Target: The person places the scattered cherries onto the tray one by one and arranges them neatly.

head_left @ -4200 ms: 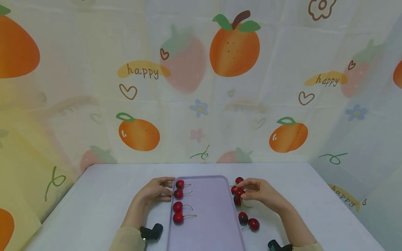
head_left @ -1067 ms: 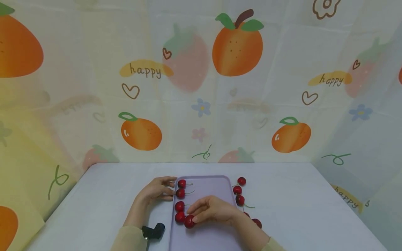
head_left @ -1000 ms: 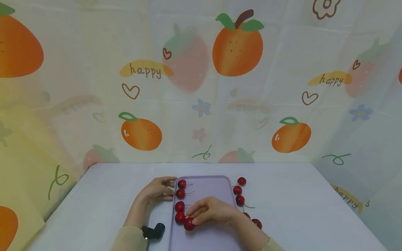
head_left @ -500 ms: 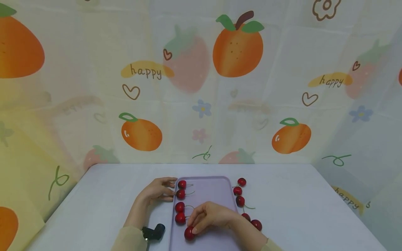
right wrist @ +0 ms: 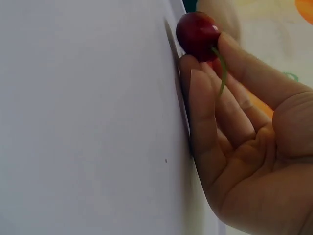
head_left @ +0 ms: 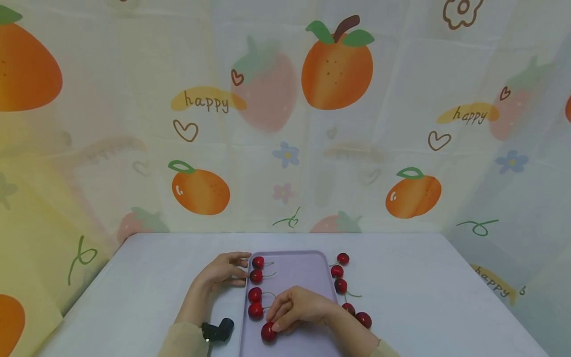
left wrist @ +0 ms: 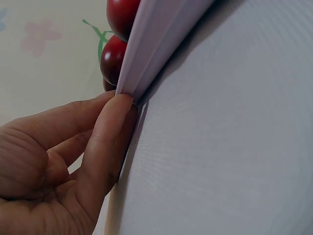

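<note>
My right hand [head_left: 303,308] pinches a dark red cherry [head_left: 268,332] between thumb and fingers, over the near left part of the lilac tray [head_left: 308,270]. The right wrist view shows this cherry [right wrist: 197,36] with its green stem hanging beside the fingers. Whether it touches the tray I cannot tell. Several cherries [head_left: 256,311] line the tray's left side, stems pointing right. My left hand [head_left: 223,270] rests its extended fingers against the tray's left edge. In the left wrist view, its fingertips [left wrist: 121,104] meet the tray rim [left wrist: 142,58], just below some cherries [left wrist: 115,58].
Right of the tray, several more cherries [head_left: 341,285] lie on the white table [head_left: 415,287], partly hidden by my right forearm. A black wrist camera [head_left: 218,329] sits at my left cuff. Behind the table hangs a fruit-patterned cloth [head_left: 285,203].
My right hand has carried a cherry from the group right of the tray leftward over it, then slightly nearer to me, away from the row. The left hand keeps its place.
</note>
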`<state>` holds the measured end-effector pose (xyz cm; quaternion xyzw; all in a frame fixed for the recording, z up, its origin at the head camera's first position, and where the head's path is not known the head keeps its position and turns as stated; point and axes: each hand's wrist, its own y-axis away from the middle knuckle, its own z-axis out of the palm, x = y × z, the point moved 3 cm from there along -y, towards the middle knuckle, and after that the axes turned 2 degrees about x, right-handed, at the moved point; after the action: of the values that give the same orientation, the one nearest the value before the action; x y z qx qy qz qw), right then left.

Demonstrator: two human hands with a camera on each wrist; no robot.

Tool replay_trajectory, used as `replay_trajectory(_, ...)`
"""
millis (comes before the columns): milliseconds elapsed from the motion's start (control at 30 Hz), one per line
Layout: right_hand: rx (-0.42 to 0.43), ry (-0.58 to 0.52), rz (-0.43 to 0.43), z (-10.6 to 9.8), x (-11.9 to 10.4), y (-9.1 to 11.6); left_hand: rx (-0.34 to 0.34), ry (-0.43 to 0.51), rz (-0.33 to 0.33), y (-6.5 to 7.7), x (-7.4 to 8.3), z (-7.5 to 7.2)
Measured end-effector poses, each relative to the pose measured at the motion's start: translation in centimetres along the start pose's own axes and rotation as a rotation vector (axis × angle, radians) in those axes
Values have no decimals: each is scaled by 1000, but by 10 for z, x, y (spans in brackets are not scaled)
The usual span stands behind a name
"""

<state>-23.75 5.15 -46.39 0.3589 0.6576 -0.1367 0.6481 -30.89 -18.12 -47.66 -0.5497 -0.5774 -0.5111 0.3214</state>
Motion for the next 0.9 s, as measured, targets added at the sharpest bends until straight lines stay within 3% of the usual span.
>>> replay_trajectory(433, 14, 62, -69, -8, -1, 1, 20, -4, -17, -1, 2, 1)
replay_trajectory(900, 46, 238, -71, -21, -8, 14, 9, -3, -22, 0, 2, 0)
